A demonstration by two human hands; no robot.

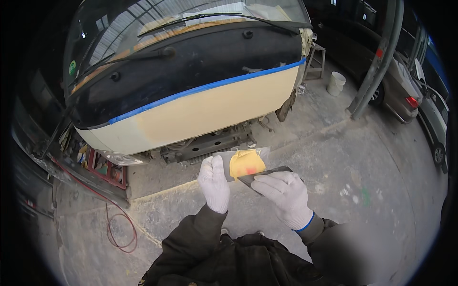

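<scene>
- Near the middle of the frame, a mound of yellow putty (242, 163) with a red patch (251, 170) sits on a thin flat mixing plate (226, 160).
- The plate's long axis runs roughly left to right across the picture.
- The left hand (214, 185), in a white knit glove, is closed on the plate's left end, thumb on top; the putty lies just to the right of that grip.
- The right hand (285, 196), gloved alike, is closed around a dark flat spreader (248, 181), fingers laid over its upper face; the putty lies up and to the left of this grip.
- The spreader's left end reaches the putty's lower right edge in the picture; whether they touch cannot be told.
- The left hand is slightly nearer the putty, while the spreader bridges the right hand's gap.
- Above, in the upper middle, stands a van's cream front panel (214, 108) edged with blue masking tape (205, 89).
</scene>
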